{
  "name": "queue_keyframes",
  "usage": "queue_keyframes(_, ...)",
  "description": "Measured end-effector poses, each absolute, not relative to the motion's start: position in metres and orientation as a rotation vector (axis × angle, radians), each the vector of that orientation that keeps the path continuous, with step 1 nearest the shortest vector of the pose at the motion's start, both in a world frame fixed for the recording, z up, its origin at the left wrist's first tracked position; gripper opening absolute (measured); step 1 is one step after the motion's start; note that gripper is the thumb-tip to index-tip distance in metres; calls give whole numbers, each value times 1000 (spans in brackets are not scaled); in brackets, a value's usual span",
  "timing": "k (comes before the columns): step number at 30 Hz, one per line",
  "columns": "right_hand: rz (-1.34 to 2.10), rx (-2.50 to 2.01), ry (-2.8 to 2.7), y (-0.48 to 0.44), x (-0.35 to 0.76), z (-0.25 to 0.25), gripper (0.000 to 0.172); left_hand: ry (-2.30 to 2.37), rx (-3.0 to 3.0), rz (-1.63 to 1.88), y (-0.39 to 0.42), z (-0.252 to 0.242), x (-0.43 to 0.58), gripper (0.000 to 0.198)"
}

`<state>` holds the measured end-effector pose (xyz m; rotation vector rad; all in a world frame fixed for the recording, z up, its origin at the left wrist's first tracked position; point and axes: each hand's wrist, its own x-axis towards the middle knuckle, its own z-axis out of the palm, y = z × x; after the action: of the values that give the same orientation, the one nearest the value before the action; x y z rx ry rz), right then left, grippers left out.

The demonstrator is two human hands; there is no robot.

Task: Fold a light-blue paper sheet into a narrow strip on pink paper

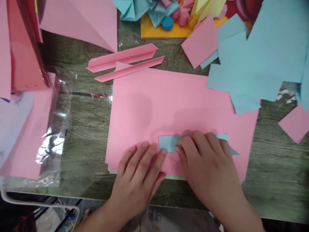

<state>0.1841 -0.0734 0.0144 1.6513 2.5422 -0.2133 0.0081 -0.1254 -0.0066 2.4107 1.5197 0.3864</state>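
A folded light-blue paper strip (169,142) lies on a stack of pink paper sheets (159,100). My left hand (138,175) rests on the pink stack with its fingers stretched out, the index fingertip at the strip's lower left corner. Curled over the strip's middle and right part is my right hand (210,164), its thumb and bent fingers pressed together on the paper. A pointed blue end shows to the right of that hand. The strip's middle is hidden under the fingers.
Two folded pink paper strips (130,57) lie beyond the stack. Large blue paper pieces (253,64) overlap its far right corner. A clear plastic sleeve with pink paper (36,135) is at left. Folded paper shapes (135,9) crowd the back, and a white wire rack (41,203) stands below the table edge.
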Motion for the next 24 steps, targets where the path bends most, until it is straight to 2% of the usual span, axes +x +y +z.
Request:
queue_keyframes(11,-234,1639,2514,-70,182,17,10,1563,2376,401,-127,-7,8,42)
queue_keyframes(24,-260,1602,2475,-66,181,21,3,1686,2325,401,-131,-6,10,42)
